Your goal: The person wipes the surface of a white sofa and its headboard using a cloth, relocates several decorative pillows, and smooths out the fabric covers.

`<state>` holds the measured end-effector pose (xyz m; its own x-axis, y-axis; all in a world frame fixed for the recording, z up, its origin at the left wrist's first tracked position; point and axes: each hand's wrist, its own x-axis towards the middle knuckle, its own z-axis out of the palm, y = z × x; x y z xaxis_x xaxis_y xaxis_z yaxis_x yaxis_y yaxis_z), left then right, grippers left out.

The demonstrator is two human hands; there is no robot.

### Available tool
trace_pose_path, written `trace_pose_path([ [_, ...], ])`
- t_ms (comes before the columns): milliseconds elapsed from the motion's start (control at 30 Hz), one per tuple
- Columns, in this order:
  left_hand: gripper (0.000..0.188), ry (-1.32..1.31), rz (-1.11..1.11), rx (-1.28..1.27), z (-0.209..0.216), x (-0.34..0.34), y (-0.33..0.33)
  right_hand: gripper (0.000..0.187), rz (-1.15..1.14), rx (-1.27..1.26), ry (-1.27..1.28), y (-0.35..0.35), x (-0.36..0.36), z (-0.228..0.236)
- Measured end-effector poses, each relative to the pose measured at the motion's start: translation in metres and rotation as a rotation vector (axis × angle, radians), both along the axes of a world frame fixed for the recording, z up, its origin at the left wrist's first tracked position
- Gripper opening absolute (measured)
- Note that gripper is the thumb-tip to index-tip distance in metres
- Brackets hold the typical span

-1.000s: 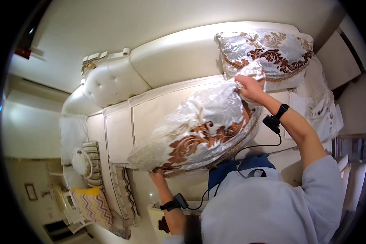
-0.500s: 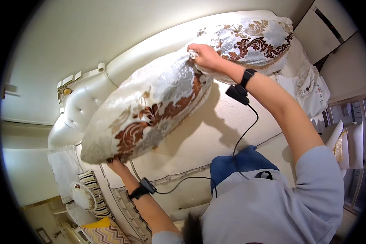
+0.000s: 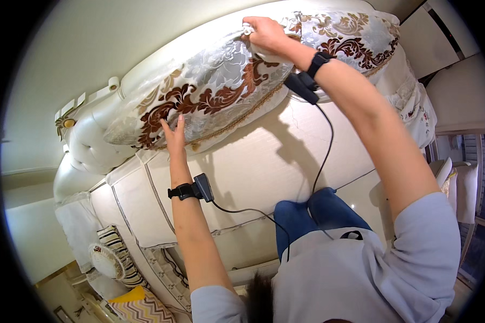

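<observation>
1. At far left: round cushion (image 3: 105, 262) overlapping striped cushion (image 3: 130, 264) in view; zigzag cushion (image 3: 145, 309) just below them.
2. Left of centre: left hand (image 3: 174, 134) under the large cushion's lower left part. Fingers spread wide, apparently touching the fabric; no grip on it.
3. Centre: large cushion (image 3: 215, 91), tilted against the sofa's (image 3: 242, 177) backrest. Long axis runs from lower left to upper right, roughly along the backrest. From the left fingers it lies beyond and to the right; from the right fingers, down and to the left. Neither hand stands clear of it; only the right has hold.
4. Right of centre: right hand (image 3: 264, 33) at its upper edge, fingers closed on bunched fabric.
5. Right: second cushion (image 3: 355, 37), similar pattern, against the backrest; white cloth (image 3: 415, 113) at the sofa's end.
</observation>
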<state>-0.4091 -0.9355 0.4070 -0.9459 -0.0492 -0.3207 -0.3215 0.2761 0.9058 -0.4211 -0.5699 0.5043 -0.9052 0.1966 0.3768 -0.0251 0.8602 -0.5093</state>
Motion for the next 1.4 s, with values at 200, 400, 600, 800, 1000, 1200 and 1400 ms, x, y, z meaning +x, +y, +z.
trace_pose_path([
  [200,0.107,0.397,-0.22,-0.273,-0.021,-0.058,0.006,0.043,-0.065,-0.216,-0.055,0.018,-0.021,-0.01],
  [400,0.114,0.311,-0.147,-0.247,-0.074,-0.093,0.025,0.032,-0.138,0.0,-0.131,-0.008,-0.039,-0.058],
  [600,0.112,0.466,-0.189,-0.247,-0.09,-0.093,0.008,0.034,-0.022,-0.112,-0.02,0.007,-0.02,-0.053],
  [800,0.104,0.472,-0.12,-0.231,-0.097,-0.075,0.023,0.023,0.043,-0.319,0.291,0.042,0.033,-0.062],
  [1000,0.067,0.648,0.034,-0.151,-0.107,-0.059,0.0,0.024,-0.368,-0.609,-0.123,0.089,0.181,-0.134],
  [1200,0.056,0.51,0.117,-0.226,-0.12,-0.008,0.024,0.023,-0.489,-0.744,-0.297,0.125,0.266,-0.172],
  [1400,0.04,0.549,0.022,-0.264,-0.097,0.031,0.121,0.027,-0.356,-0.237,-0.033,0.194,0.209,-0.125],
])
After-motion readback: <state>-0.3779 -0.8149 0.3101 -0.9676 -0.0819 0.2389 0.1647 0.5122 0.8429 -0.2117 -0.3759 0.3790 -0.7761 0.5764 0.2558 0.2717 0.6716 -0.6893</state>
